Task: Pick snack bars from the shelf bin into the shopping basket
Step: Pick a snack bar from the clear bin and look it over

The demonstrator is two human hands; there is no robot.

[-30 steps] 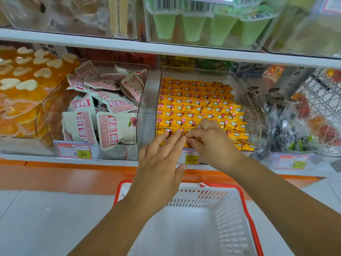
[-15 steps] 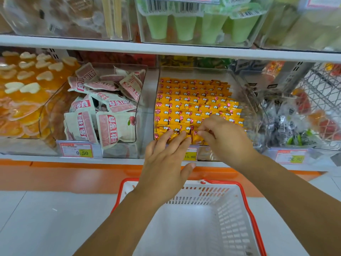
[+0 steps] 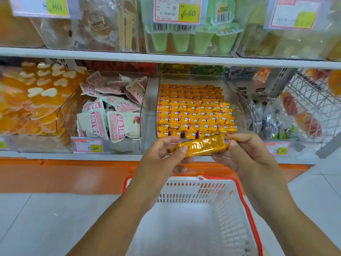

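One snack bar (image 3: 203, 145), yellow-wrapped, is out of the shelf bin (image 3: 241, 100). It is held nearly level, right end slightly higher, just in front of the bin's front edge and above the far rim of the shopping basket (image 3: 246, 202). The left hand (image 3: 160, 159) pinches the bar's left end between thumb and fingers. The right hand (image 3: 247, 157) grips the right end. Half a second earlier both hands were at the bin's front row, the left with fingers extended, no bar lifted. The remaining bars (image 3: 193, 111) lie in rows inside the bin.

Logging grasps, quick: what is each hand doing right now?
Left hand: grip closed on one end of the yellow foil-wrapped snack bar.
Right hand: grip closed on its other end.
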